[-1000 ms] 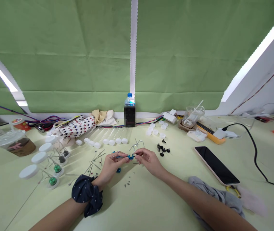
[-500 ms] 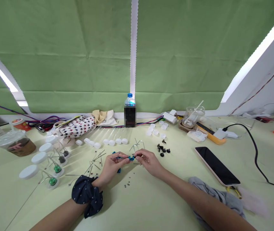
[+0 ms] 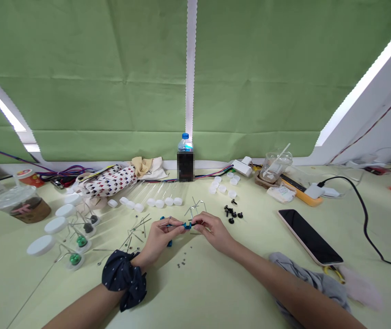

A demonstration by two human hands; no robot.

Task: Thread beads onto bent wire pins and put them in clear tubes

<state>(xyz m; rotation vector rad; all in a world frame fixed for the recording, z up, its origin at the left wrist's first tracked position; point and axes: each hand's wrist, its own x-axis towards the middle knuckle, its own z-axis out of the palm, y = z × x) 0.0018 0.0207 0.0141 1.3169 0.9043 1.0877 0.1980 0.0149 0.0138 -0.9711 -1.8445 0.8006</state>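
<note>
My left hand [image 3: 159, 236] is closed in a pinch on a small blue metallic part [image 3: 187, 225], in front of me at the middle of the table. A thin metal rod shows along its fingers. My right hand [image 3: 214, 233] meets it from the right, fingertips pinched on a small dark piece against the blue part; its shape is mostly hidden. More blue parts [image 3: 169, 243] lie partly behind my left hand. Bent metal wires [image 3: 195, 208] are just beyond the fingertips. Several tiny grey bits [image 3: 181, 263] lie nearer me, and black screws [image 3: 231, 212] lie to the right.
Clear tubes with white caps [image 3: 159, 203] lie behind the hands. White-lidded pieces [image 3: 56, 225], loose metal rods [image 3: 130, 235] and a drink cup [image 3: 20, 205] are on the left. A phone [image 3: 310, 237], grey cloth [image 3: 318, 278] and black cable [image 3: 363, 214] are on the right.
The right fingertips have shifted very slightly at the blue part. Both hands otherwise stay in place, and the things on the table have not moved.
</note>
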